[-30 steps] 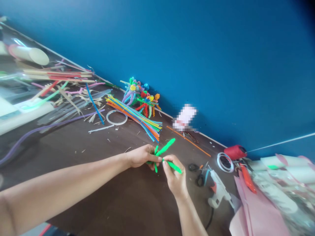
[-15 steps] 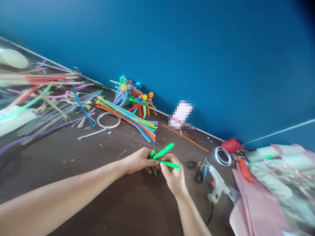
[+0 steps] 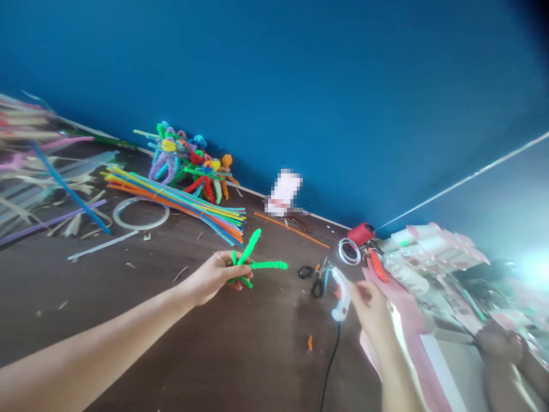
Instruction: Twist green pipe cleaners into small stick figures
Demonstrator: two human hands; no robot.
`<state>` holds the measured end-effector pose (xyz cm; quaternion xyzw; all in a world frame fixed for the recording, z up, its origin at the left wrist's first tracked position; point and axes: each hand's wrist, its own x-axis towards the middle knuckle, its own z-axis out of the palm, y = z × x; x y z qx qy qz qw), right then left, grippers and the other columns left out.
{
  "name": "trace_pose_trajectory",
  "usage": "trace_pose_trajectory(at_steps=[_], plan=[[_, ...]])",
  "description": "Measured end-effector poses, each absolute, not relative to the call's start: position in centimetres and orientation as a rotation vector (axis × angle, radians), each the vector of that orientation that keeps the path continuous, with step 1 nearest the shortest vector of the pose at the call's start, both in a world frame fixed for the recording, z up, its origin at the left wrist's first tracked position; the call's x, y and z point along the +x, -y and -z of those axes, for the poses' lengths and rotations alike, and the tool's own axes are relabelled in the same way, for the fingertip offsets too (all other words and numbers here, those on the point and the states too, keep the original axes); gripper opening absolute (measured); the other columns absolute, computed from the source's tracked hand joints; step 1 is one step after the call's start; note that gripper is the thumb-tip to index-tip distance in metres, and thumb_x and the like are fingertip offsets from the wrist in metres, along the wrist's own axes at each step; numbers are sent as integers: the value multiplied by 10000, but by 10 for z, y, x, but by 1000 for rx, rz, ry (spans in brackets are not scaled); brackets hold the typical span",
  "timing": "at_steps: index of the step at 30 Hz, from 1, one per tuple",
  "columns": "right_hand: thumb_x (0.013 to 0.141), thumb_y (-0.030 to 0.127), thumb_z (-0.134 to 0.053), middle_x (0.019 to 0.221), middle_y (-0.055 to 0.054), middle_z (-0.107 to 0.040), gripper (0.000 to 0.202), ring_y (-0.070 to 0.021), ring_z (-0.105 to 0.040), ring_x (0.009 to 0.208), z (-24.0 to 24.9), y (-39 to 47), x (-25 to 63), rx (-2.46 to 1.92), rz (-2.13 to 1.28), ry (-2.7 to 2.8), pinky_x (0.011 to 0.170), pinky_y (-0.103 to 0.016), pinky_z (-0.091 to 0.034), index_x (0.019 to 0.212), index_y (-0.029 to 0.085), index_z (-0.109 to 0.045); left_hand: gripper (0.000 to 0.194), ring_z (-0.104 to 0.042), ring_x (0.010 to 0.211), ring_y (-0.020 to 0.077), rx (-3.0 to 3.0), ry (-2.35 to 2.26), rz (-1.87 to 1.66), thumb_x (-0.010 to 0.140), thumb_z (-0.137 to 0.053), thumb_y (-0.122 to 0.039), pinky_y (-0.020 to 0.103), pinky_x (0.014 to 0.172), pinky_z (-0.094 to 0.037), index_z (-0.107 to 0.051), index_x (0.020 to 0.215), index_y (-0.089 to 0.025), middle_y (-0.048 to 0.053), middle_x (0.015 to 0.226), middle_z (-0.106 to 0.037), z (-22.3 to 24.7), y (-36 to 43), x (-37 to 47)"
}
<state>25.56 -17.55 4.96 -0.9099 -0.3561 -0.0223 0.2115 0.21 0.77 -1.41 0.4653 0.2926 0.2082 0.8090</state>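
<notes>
My left hand [image 3: 223, 272] is closed, pinching green fuzzy pipe cleaners [image 3: 268, 265] that cross and stick out in several directions. Further right, my right hand [image 3: 371, 303] has its fingers curled on the back of a white hot glue gun [image 3: 340, 294], whose rear end it hides. The gun's orange trigger faces left, and a black cord [image 3: 330, 366] runs from its handle toward the near edge. Scissors with black handles [image 3: 317, 286] lie just left of the gun's nozzle.
A bundle of coloured pipe cleaners [image 3: 180, 203] lies beyond my left hand, near finished pipe-cleaner figures [image 3: 206, 166] by the blue wall. A white ring [image 3: 141, 214] is at left. Red spool [image 3: 361, 233], tape roll [image 3: 349, 252], pink sheets [image 3: 398, 309] and wrapped packs crowd the right.
My right hand has let go of the green pipe cleaners and moved right to the glue gun. My left hand keeps holding the pipe cleaners. The view has turned to the right.
</notes>
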Motion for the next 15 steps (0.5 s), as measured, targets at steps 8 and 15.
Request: trace_pose_trajectory(at_steps=[8,15], plan=[[604,403,-536,559,-52,-601,229,-230,-594,566,7,191,280,-2682,-233,651,462,-284,-405,548,181,-529,261,-567,611,123,1102,-591,-419,581,-679,-340,220,538,-437,-614,678,-107,32,657,-621,15,-6,4],[626,364,-621,741,-20,-641,368,-158,-593,574,-56,178,214,-1971,-297,773,494,-243,-465,927,181,-516,231,-369,369,42,1348,-579,-358,618,-625,-344,181,379,-241,-639,661,-117,-25,499,-540,16,-8,1]])
